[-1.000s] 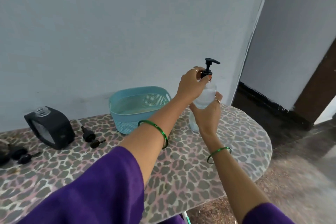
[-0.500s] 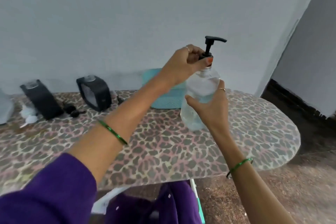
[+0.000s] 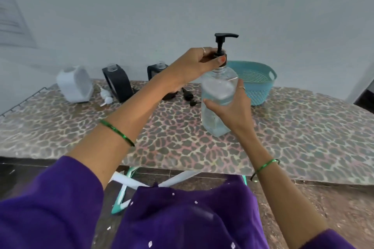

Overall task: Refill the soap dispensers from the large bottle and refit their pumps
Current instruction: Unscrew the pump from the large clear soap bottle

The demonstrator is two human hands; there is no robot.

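Observation:
A large clear bottle (image 3: 214, 119) of clear liquid stands on the leopard-print board (image 3: 303, 127). Its black pump (image 3: 222, 39) sticks up from the neck. My left hand (image 3: 194, 64) pinches the pump's collar at the neck. My right hand (image 3: 232, 107) grips the bottle's body from the right. At the back stand a white dispenser (image 3: 74, 84) and two black dispensers (image 3: 118, 84) (image 3: 155, 70) with open necks. A loose white pump (image 3: 106, 97) and loose black pumps (image 3: 189, 97) lie beside them.
A teal perforated basket (image 3: 257, 83) sits at the back right, just behind the bottle. A wire rack edge (image 3: 22, 100) juts from the board's left end. The wall runs close behind the board. White and teal legs (image 3: 125, 194) show beneath.
The camera has swung left and pulled back, bringing the white dispenser and the board's left end into sight. Both hands have kept their hold on the bottle and pump collar.

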